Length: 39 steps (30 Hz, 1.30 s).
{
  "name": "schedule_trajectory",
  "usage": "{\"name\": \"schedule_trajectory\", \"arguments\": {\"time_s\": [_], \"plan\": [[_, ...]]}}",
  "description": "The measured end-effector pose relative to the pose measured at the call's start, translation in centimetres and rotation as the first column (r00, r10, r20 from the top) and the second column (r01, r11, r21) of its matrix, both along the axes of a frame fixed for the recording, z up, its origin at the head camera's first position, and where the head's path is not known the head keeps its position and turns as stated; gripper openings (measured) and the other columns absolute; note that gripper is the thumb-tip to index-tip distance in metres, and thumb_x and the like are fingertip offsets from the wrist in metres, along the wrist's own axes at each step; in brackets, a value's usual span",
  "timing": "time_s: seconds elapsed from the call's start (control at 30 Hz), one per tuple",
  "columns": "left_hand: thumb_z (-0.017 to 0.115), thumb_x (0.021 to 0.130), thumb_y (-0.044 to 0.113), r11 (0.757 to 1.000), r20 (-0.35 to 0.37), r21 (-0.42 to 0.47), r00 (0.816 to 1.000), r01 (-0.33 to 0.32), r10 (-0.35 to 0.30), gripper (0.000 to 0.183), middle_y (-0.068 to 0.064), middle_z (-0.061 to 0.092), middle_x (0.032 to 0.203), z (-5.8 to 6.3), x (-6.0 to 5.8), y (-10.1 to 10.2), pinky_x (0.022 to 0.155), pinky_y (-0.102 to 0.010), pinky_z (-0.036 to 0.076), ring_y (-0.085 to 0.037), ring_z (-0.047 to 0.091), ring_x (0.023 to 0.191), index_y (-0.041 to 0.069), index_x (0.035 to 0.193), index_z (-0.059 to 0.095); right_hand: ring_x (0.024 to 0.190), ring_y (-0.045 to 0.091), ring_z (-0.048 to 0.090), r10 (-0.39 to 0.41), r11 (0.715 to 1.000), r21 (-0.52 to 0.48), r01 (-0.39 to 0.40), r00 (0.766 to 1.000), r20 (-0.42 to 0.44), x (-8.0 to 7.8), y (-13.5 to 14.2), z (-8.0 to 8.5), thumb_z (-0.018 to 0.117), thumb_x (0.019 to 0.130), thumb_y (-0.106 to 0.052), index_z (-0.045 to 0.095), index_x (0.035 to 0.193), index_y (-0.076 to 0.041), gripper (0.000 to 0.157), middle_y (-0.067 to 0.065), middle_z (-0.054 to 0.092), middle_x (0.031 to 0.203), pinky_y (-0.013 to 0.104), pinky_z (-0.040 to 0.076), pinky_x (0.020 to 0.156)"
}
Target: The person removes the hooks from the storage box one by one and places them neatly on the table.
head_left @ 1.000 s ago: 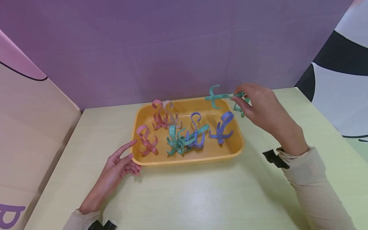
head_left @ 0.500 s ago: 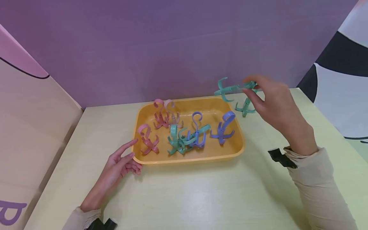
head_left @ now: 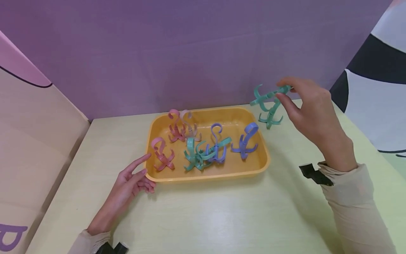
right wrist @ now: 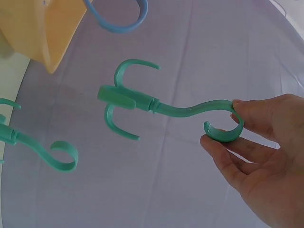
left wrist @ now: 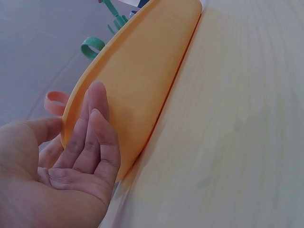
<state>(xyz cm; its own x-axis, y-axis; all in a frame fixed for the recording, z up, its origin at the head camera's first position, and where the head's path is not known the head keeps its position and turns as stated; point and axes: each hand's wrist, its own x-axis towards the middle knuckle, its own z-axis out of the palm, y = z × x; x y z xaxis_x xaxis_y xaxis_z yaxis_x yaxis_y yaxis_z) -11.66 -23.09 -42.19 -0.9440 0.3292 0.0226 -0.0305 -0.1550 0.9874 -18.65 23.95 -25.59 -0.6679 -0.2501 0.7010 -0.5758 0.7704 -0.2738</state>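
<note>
A yellow tray (head_left: 206, 177) holds several plastic four-claw hooks, each with a curled top. My left hand (left wrist: 76, 166) touches the tray's left end, its thumb at the rim and relaxed fingers along the outer wall. Over the table at the back right, my right hand (head_left: 314, 113) pinches a green four-claw hook (right wrist: 175, 111) by its curl. The hook lies sideways in the air, claws pointing left. Behind and below it, a second green hook (head_left: 269, 120) stands on the table just right of the tray, its top partly covered in the head view.
Inside the tray are pink hooks (head_left: 164, 160) on the left, green hooks (head_left: 197, 160) in the middle and a blue-violet hook (head_left: 244, 146) on the right. A purple cloth wall (head_left: 190, 60) rises directly behind the table (head_left: 203, 215).
My right hand has carried the held green hook from above the tray's back right corner further right, past the rim. My left hand and the tray hooks keep their places.
</note>
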Motion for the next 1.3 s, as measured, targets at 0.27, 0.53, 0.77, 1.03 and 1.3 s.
{"name": "schedule_trajectory", "arguments": {"time_s": [0.27, 0.53, 0.77, 1.03, 1.3], "plan": [[0.045, 0.107, 0.012, 1.0, 0.004, 0.018, 1.0, 0.007, -0.008, 0.052, -0.011, 0.075, 0.085, -0.3, 0.1, 0.0, 0.07, -0.034, 0.06, -0.021, 0.073, 0.076, 0.005, 0.156, 0.029, 0.097, 0.032, 0.061, -0.007, 1.0, 0.009, 0.007, 1.0, -0.013, -0.3, 0.9, -0.8, 0.069, 0.092, -0.001, 0.065, 0.114, 0.0, 0.022, 0.013, 0.067, 0.109, 0.043, 0.046, 0.085], [0.043, 0.108, 0.011, 1.0, -0.022, 0.021, 1.0, 0.014, -0.014, 0.051, -0.012, 0.075, 0.084, -0.5, 0.5, -0.1, 0.07, -0.035, 0.06, -0.023, 0.073, 0.076, 0.005, 0.156, 0.029, 0.097, 0.033, 0.059, 0.005, 1.0, 0.024, -0.005, 1.0, 0.023, -0.5, 1.6, -1.8, 0.069, 0.091, 0.0, 0.065, 0.112, -0.001, 0.022, 0.013, 0.067, 0.106, 0.046, 0.044, 0.082], [0.044, 0.108, 0.011, 1.0, -0.019, 0.018, 1.0, -0.012, 0.012, 0.05, -0.012, 0.075, 0.084, -0.3, 0.7, 0.0, 0.071, -0.036, 0.06, -0.023, 0.074, 0.076, 0.008, 0.156, 0.031, 0.094, 0.036, 0.059, -0.035, 0.999, 0.021, 0.035, 0.999, -0.015, -0.5, 2.0, -1.2, 0.069, 0.091, 0.001, 0.066, 0.116, 0.0, 0.025, 0.016, 0.068, 0.107, 0.049, 0.043, 0.08], [0.046, 0.107, 0.014, 1.0, -0.011, -0.006, 1.0, -0.004, 0.004, 0.051, -0.013, 0.074, 0.084, -0.1, 0.0, 0.8, 0.073, -0.037, 0.06, -0.022, 0.073, 0.077, 0.008, 0.156, 0.03, 0.1, 0.037, 0.059, -0.113, 0.994, 0.002, 0.113, 0.993, -0.022, -0.4, 3.4, -1.0, 0.068, 0.093, -0.004, 0.065, 0.124, -0.002, 0.031, 0.018, 0.068, 0.114, 0.049, 0.045, 0.085], [0.047, 0.107, 0.015, 1.0, -0.013, -0.007, 1.0, 0.004, -0.004, 0.052, -0.013, 0.075, 0.084, -0.3, -0.4, 1.2, 0.071, -0.035, 0.06, -0.024, 0.073, 0.075, 0.007, 0.155, 0.031, 0.098, 0.04, 0.061, -0.192, 0.981, -0.03, 0.191, 0.981, -0.036, -0.2, 4.9, -0.6, 0.067, 0.094, -0.006, 0.065, 0.126, -0.001, 0.032, 0.023, 0.067, 0.115, 0.048, 0.043, 0.083]]}}
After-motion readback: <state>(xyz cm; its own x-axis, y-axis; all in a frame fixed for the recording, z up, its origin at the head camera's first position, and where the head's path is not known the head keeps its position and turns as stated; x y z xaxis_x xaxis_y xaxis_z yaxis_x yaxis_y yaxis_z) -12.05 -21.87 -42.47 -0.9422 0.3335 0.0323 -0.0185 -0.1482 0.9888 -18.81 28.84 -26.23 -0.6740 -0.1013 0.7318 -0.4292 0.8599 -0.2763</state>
